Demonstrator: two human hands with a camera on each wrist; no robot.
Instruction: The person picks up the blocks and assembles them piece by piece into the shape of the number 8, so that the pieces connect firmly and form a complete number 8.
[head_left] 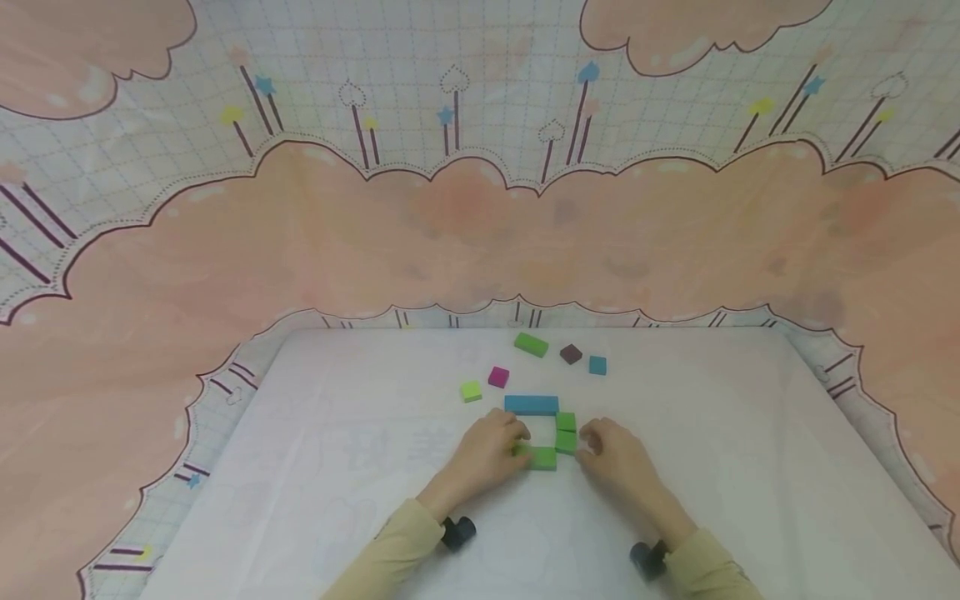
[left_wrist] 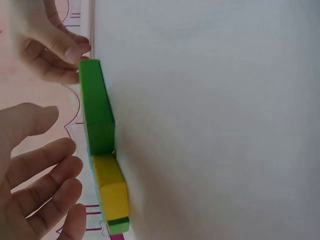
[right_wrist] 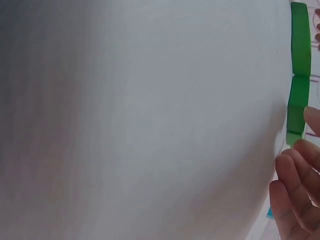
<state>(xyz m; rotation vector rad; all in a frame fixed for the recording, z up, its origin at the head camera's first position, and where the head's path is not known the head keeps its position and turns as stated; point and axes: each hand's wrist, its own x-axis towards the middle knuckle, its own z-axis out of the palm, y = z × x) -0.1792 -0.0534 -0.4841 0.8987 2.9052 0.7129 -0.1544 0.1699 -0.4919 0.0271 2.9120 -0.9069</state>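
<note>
A long blue block (head_left: 531,405) lies on the white tabletop, with two small green blocks (head_left: 566,442) running down from its right end. Nearer me, a green block (head_left: 543,458) forms the near side of this arrangement. The left wrist view shows a yellow block (left_wrist: 111,187) beside the green ones. My left hand (head_left: 489,450) is by the left side, thumb and fingers apart and loosely bent, with nothing held. On the right, my right hand (head_left: 617,454) hovers near the small green blocks, its fingers loosely curved around nothing; contact cannot be told.
Behind the arrangement are loose blocks: a green one (head_left: 532,344), a dark brown one (head_left: 571,354), a blue one (head_left: 597,366), a magenta one (head_left: 498,377) and a lime one (head_left: 471,392). A patterned cloth (head_left: 480,242) hangs behind the white table (head_left: 337,392).
</note>
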